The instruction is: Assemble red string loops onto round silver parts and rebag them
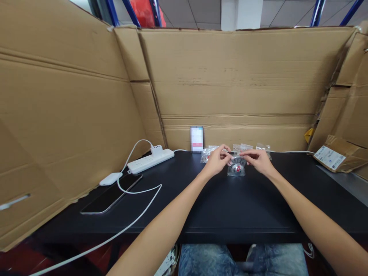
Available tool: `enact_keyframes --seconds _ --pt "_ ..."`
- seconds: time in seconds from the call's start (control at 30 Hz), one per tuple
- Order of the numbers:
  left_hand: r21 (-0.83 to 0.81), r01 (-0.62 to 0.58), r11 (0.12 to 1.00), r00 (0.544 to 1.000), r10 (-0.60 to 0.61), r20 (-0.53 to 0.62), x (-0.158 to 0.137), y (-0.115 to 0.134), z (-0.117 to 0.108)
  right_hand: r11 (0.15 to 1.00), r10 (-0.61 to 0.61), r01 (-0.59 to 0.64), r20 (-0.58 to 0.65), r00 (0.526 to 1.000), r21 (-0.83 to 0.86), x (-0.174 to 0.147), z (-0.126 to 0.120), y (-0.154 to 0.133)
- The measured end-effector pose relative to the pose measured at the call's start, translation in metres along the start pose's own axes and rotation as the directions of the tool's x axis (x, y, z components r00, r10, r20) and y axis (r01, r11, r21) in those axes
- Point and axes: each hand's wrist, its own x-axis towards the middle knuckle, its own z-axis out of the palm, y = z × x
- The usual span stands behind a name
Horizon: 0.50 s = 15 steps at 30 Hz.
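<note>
A small clear plastic bag (pixel 236 171) hangs or lies between my two hands, just above or on the black table. Inside it shows a round, pale item with a red mark. My left hand (pixel 218 159) pinches the bag's upper left edge between thumb and fingers. On the other side, my right hand (pixel 258 159) is closed in a pinch at the upper right edge. Behind my hands lie more clear bags, one at the left (pixel 204 155), one in the middle (pixel 243 147) and one at the right (pixel 263 147), partly hidden.
A phone-like device with a blurred screen (pixel 197 138) leans upright against the cardboard wall (pixel 244 76). To the left are a white power strip (pixel 151 161), a white charger (pixel 110 179), a dark phone (pixel 112 194) and a looping cable. A labelled brown package (pixel 342 154) sits at right.
</note>
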Motion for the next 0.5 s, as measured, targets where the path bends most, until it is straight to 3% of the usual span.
enact_keyframes --seconds 0.17,0.33,0.5 --pt "0.038 -0.04 0.998 0.998 0.038 0.045 0.003 -0.003 0.0 0.995 -0.064 0.063 0.0 0.998 -0.077 0.0 -0.003 0.002" --pt "0.181 -0.051 0.982 0.999 0.052 -0.001 0.003 0.006 -0.001 0.993 -0.067 0.072 0.051 0.996 -0.096 0.0 -0.003 0.001" --pt "0.23 -0.068 0.971 0.995 0.083 -0.055 0.0 0.01 0.004 0.998 -0.041 0.038 -0.056 0.998 -0.044 0.002 0.001 0.008"
